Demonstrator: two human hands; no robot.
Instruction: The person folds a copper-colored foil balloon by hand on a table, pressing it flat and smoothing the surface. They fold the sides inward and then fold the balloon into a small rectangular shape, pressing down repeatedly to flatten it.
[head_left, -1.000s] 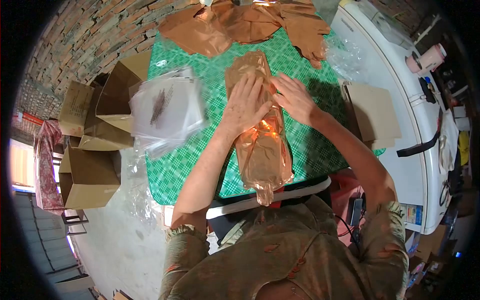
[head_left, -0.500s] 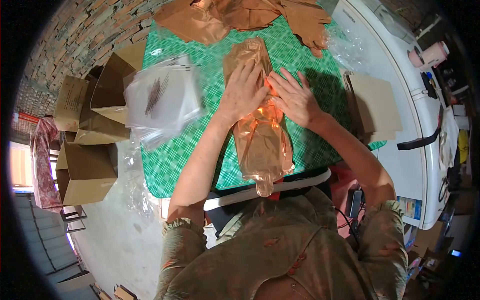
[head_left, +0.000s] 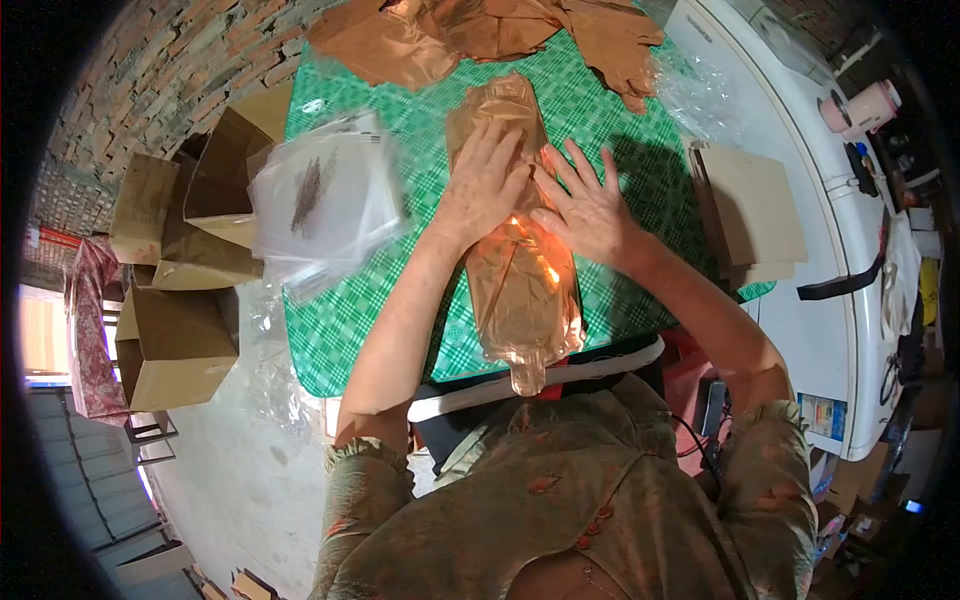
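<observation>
A flat, copper-coloured foil balloon (head_left: 520,300) lies lengthwise on the green checked tablecloth (head_left: 400,320), its short tab hanging over the near table edge. My left hand (head_left: 485,190) rests flat on the balloon's upper half, with fingers stretched out. Beside it, my right hand (head_left: 588,205) lies with fingers spread across the balloon's right edge, its thumb and fingertips on the foil. Neither hand grasps anything. Part of the balloon's middle is hidden under the hands.
More copper foil pieces (head_left: 480,35) lie in a heap at the far end. Clear plastic bags (head_left: 330,200) are stacked on the left, by open cardboard boxes (head_left: 185,350). Flat cardboard sheets (head_left: 755,210) sit on the right, next to a white appliance (head_left: 830,300).
My right hand has shifted slightly and its fingers have spread wider. The balloon's foil looks smoother below the hands. My left hand has hardly moved.
</observation>
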